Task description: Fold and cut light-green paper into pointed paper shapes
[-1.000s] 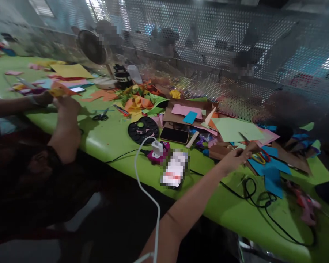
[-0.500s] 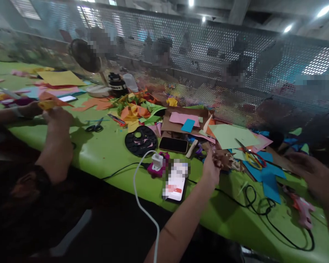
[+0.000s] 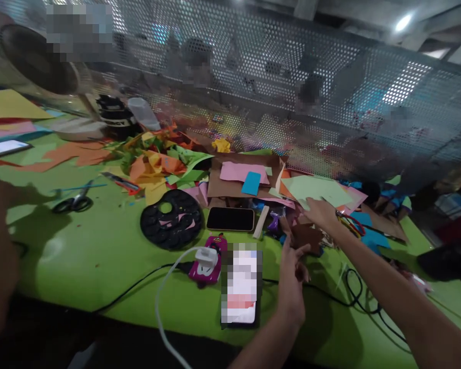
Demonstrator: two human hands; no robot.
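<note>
Overlapping the pale green sheet (image 3: pixel 317 188) right of centre – raised, probably, because scraps lie beneath – the right hand (image 3: pixel 322 212) hides whether its fingers pinch, while the left hand (image 3: pixel 292 277), lower right, hovers beside brown card (image 3: pixel 306 238), fingers apart.

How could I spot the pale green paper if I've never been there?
Find the grey perforated metal screen, then the bright-green table before it. There, at the bare right hand, lies a flat, pale green paper sheet. Its colour and broad face set it apart from the pale pink sheet poking out beside it.
</note>
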